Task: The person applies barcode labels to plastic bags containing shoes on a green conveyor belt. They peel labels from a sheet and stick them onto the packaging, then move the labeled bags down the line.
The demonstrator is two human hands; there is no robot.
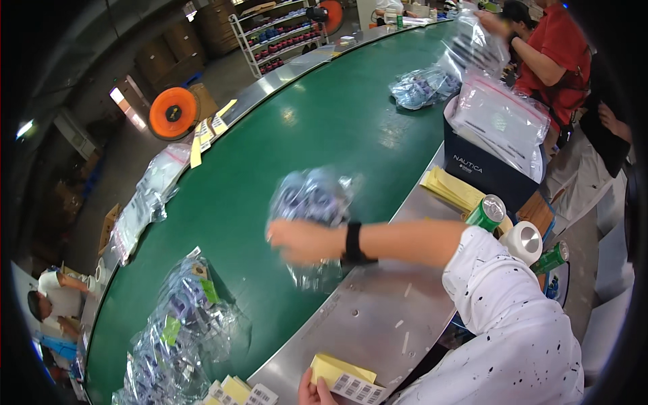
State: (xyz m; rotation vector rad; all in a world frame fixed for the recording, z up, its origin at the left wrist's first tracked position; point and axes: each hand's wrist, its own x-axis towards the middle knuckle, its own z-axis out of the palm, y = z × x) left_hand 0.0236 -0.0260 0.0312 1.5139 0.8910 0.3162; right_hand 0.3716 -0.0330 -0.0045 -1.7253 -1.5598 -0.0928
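Observation:
My right hand (307,241), with a black band at the wrist, reaches across the metal edge over the green conveyor belt. Its fingers look curled on a clear plastic bag (312,192) with blue-grey shoes inside; hand and bag are both smeared by motion. Low in the picture, my left hand (317,393) pinches a small stack of yellow label sheets (341,372) printed with barcodes. More barcode labels (239,391) lie beside it on the metal edge.
Several bagged shoes (179,317) pile up at the belt's near left. Flat plastic bags (152,196) lie along the far edge. A dark box (486,165) of clear bags, yellow sheets (452,191) and a green can (487,212) stand at right. A co-worker in red (547,54) handles bags beyond.

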